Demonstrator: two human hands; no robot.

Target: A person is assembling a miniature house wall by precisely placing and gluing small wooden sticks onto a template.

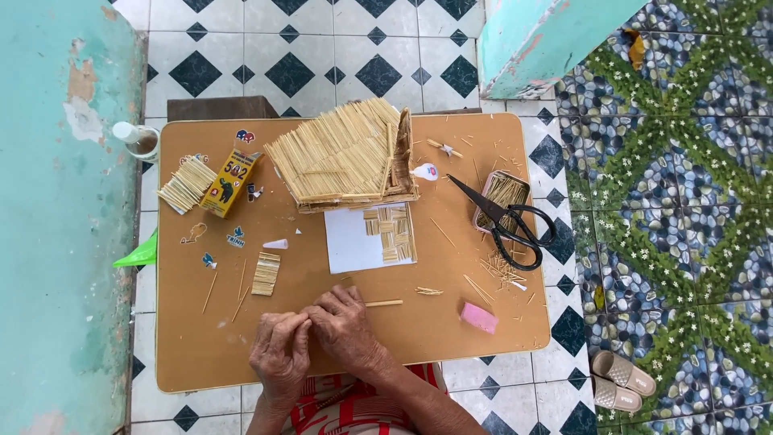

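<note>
My left hand [279, 354] and my right hand [345, 325] rest together at the near edge of a small tan table [193, 354], fingertips pinched around thin wooden sticks [383, 303] that poke out to the right. A model house of toothpick-like sticks [346, 157] stands at the table's far middle. In front of it lies a white sheet [354, 242] carrying small glued stick panels [393, 232]. Another stick panel [266, 274] lies left of my hands.
Black scissors [507, 221] lie across a tray of sticks [506, 193] at right. A pink eraser-like block [478, 317] is near the front right. A yellow glue box [232, 182] and stick bundle [186, 184] sit far left. Sandals [616, 379] lie on the floor.
</note>
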